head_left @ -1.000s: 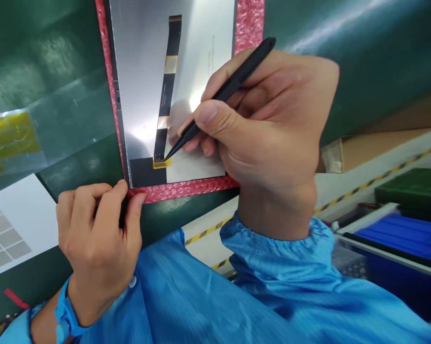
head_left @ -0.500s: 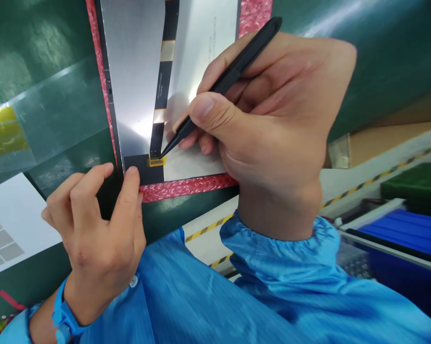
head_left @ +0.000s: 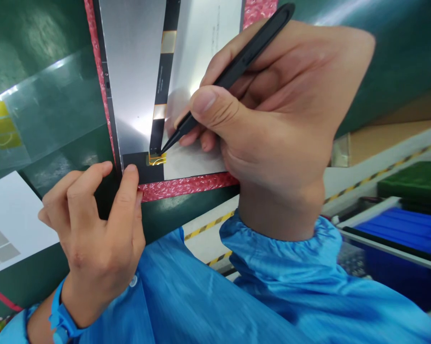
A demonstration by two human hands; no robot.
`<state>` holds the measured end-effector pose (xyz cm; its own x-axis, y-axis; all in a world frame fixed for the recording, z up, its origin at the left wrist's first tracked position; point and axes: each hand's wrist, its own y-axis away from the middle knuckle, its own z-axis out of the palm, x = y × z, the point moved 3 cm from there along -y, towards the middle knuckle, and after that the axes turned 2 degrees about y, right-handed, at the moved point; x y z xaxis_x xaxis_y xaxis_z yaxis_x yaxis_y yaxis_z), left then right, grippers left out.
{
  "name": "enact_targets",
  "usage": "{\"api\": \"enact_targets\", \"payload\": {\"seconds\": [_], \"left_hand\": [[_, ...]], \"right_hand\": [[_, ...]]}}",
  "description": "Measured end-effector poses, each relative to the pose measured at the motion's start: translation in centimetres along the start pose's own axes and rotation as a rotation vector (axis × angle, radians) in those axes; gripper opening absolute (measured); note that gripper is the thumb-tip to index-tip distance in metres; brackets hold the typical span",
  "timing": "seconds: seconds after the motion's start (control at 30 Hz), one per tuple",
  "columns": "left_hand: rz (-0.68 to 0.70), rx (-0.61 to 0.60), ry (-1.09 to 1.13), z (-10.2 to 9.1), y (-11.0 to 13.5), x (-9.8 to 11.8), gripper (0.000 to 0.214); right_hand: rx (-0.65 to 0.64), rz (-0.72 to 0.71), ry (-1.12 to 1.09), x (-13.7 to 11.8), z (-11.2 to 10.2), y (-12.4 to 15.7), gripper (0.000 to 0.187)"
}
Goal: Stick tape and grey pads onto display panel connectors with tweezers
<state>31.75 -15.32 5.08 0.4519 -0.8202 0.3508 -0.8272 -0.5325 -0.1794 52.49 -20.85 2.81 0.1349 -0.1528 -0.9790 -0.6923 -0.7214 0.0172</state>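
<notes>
A silver display panel (head_left: pixel 133 81) lies on pink bubble wrap (head_left: pixel 187 185) on the green mat. A black flex cable (head_left: pixel 161 91) runs down the panel to a yellow tape patch (head_left: pixel 156 159) on a black corner pad. My right hand (head_left: pixel 273 119) grips black tweezers (head_left: pixel 233 71) like a pen, their tip touching the yellow tape. My left hand (head_left: pixel 93 229) is curled at the panel's near left corner, thumb tip pressing the edge by the black pad, fingers bent with nothing visible in them.
A clear film sheet with yellow tape pieces (head_left: pixel 0 131) lies at the left. A white card with grey squares (head_left: pixel 4 234) sits below it. Blue trays (head_left: pixel 402 229) and a green block (head_left: pixel 416 184) stand lower right, beyond a yellow-black striped edge (head_left: pixel 208 224).
My left hand loosened from a tight pinch on the wrap's corner and its fingers spread a little. The tweezer tip stayed on the yellow tape, whose edge now looks slightly lifted.
</notes>
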Motion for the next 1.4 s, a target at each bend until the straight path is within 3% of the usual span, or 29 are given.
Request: {"api": "enact_targets", "payload": {"seconds": [0.17, 0.53, 0.77, 1.0, 1.4], "left_hand": [[-0.008, -0.003, 0.002, -0.1, -0.1, 0.0, 0.043], [-0.037, -0.006, -0.023, -0.1, -0.3, 0.5, 0.038], [-0.046, -0.027, -0.022, -0.2, -0.3, 0.6, 0.039], [-0.006, -0.100, -0.047, 0.1, -0.3, 0.5, 0.057], [0.025, -0.245, -0.129, -0.2, -1.3, 1.3, 0.072]], "right_hand": [[0.011, -0.017, -0.024, 0.1, 0.0, -0.1, 0.039], [0.017, 0.096, -0.010, 0.0, -0.2, 0.1, 0.041], [0.004, 0.071, -0.003, -0.3, -0.2, 0.1, 0.041], [0.015, 0.049, 0.022, -0.4, 0.1, 0.0, 0.042], [0.211, 0.058, -0.005, 0.6, -0.6, 0.9, 0.017]]}}
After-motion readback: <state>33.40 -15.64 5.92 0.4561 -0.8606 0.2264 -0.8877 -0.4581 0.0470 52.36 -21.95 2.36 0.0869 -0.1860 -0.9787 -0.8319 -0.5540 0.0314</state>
